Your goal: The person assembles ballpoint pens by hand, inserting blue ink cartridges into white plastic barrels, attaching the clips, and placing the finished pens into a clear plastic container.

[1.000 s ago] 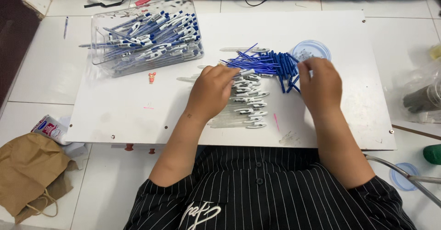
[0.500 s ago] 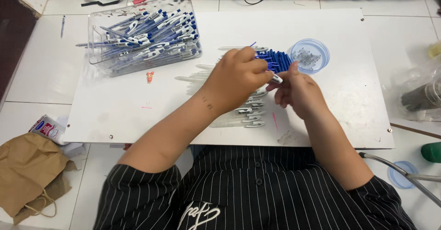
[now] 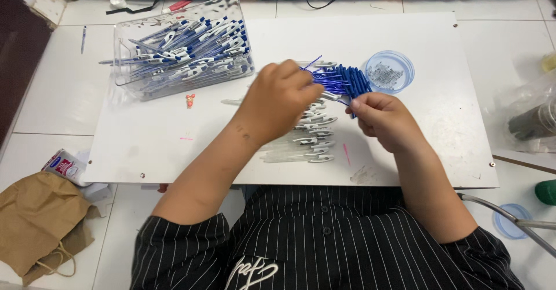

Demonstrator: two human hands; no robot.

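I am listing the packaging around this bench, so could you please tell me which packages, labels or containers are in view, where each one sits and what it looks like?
Small printed packet: floor, far left; white with red and blue.
Brown paper bag: bottom left; crumpled, cord handles.
Clear plastic box: board's upper left; full of blue-and-white pens.
Round clear dish: above the right hand; bluish, small metal parts inside.

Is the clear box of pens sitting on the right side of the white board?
No, the clear box of pens sits at the white board's upper left corner.
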